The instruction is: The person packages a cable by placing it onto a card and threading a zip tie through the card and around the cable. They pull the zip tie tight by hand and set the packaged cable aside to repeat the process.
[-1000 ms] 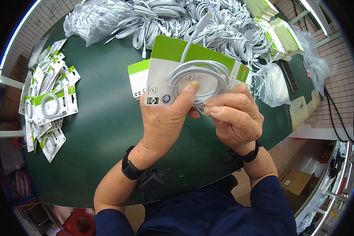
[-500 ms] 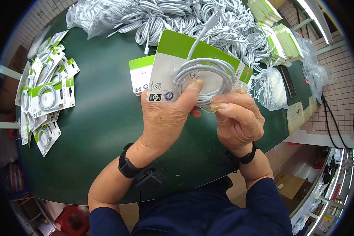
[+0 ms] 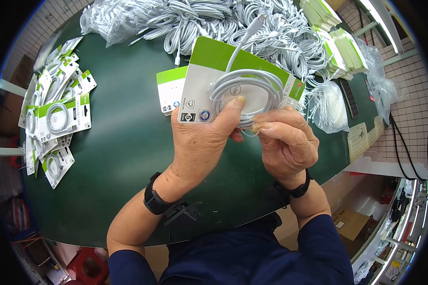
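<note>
Green table [image 3: 128, 190] below; card [image 3: 202, 90] is up over it, tilted. Card looks light, stiff yet bendable, probably slick: best held by the edges. Left hand [image 3: 202, 140] grips card's lower edge, thumb pressing on front, inside looped cable [image 3: 246, 75]. Right hand [image 3: 290, 145] has thumb and finger pinched on thin tie [image 3: 248, 135]. Cable, coiled against card front, likely springy, tough; clamp across loops. Tie, at coil's bottom, seems soft, fiddly: fingertips only.

– How does your cable [image 3: 274, 92] look?
– Braided, matt, cloth-like; your card [image 3: 199, 88], smooth paperboard.
– And at the far edge of the table [image 3: 123, 137]?
– Your bag [image 3: 111, 21]: glossy, crinkled plastic. The tabletop looks smooth.
</note>
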A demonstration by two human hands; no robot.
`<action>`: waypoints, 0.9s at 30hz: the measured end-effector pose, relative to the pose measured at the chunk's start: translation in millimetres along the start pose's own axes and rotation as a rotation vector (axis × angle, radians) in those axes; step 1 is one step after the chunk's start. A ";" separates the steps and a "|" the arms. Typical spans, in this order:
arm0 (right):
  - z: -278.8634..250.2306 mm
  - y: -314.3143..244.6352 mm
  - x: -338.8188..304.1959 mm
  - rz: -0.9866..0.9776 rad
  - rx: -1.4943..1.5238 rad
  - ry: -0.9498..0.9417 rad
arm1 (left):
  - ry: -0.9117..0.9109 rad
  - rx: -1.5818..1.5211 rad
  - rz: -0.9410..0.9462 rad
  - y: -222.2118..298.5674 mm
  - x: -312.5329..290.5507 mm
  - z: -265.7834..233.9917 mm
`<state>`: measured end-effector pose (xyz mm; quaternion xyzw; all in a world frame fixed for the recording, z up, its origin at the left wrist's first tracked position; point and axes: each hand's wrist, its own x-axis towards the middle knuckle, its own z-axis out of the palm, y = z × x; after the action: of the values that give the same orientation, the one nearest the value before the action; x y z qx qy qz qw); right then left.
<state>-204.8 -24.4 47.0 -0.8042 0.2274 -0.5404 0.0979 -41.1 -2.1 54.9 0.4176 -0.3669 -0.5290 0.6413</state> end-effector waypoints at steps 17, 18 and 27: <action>3.5 -18.6 18.5 0.080 -0.263 -0.157 | 0.001 0.100 0.033 -12.0 -0.2 1.6; 3.1 -21.3 18.1 0.097 -0.271 -0.169 | -0.007 0.097 0.051 -13.0 -0.8 1.2; -19.5 -23.2 29.3 0.299 -0.106 -0.356 | -0.016 0.036 0.028 -16.6 -7.8 -0.8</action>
<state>-207.4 -16.1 88.3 -0.8481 0.3513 -0.3570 0.1728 -47.9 4.2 39.0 0.4197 -0.3872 -0.5168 0.6379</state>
